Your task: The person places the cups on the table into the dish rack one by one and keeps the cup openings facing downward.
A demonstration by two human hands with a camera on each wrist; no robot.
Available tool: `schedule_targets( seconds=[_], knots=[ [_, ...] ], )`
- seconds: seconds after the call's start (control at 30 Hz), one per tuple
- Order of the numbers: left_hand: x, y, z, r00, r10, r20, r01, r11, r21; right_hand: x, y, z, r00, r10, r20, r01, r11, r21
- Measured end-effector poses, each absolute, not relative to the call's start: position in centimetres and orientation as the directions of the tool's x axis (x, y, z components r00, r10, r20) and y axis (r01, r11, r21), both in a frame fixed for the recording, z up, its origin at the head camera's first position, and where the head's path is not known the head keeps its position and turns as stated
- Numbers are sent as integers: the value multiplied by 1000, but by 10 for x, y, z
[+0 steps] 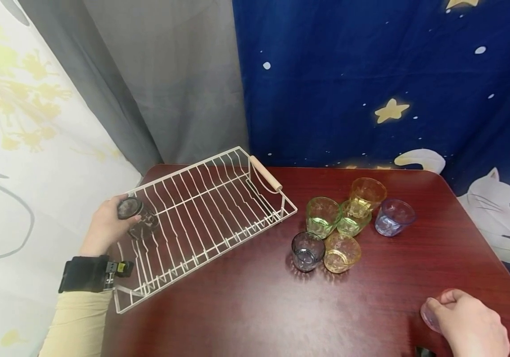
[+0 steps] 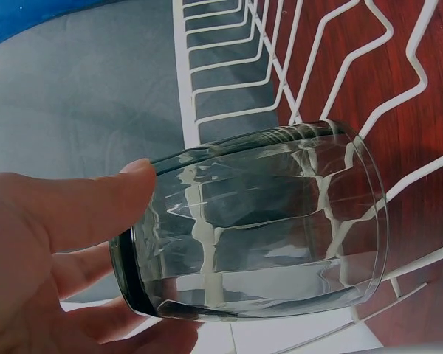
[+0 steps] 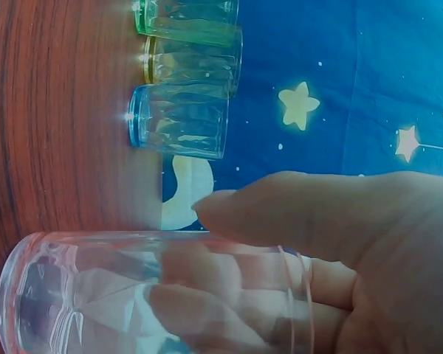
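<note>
A dark grey glass [image 1: 144,222] is upside down at the left end of the white wire dish rack [image 1: 210,254]. My left hand [image 1: 108,222] grips it by its thick base; thumb and fingers are on opposite sides in the left wrist view, with the rim facing the wires. Whether the rim touches them I cannot tell. At the table's front right, my right hand [image 1: 473,320] holds a pink-tinted glass [image 3: 96,295] near its rim, thumb on one side and fingers on the other. Its base points down at the tabletop; contact is unclear.
Between rack and right hand stand several upright glasses: a green one [image 1: 322,220], a light green one [image 1: 353,220], two yellow ones, a blue one [image 1: 393,219] and a dark grey one [image 1: 308,253]. The rack has a wooden handle [image 1: 265,173]. Curtains [image 1: 326,89] hang behind the table.
</note>
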State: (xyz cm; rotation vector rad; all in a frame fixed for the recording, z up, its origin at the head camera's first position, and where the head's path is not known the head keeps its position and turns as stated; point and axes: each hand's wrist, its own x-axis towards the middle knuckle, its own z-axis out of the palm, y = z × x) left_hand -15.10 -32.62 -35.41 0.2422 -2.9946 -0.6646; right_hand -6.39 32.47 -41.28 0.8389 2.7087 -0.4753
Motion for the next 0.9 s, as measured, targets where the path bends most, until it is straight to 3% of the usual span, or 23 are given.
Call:
schedule_targets(
  seconds=[0.5, 0.9],
  knots=[
    [-149, -326, -351, -989, -134, 63, -96, 903, 419, -67, 316, -399, -820, 529, -217, 572, 770, -284],
    [-136, -314, -334, -984, -131, 117, -73, 910, 408, -75, 309, -383, -888, 460, -11, 434, 827, -357]
  ],
)
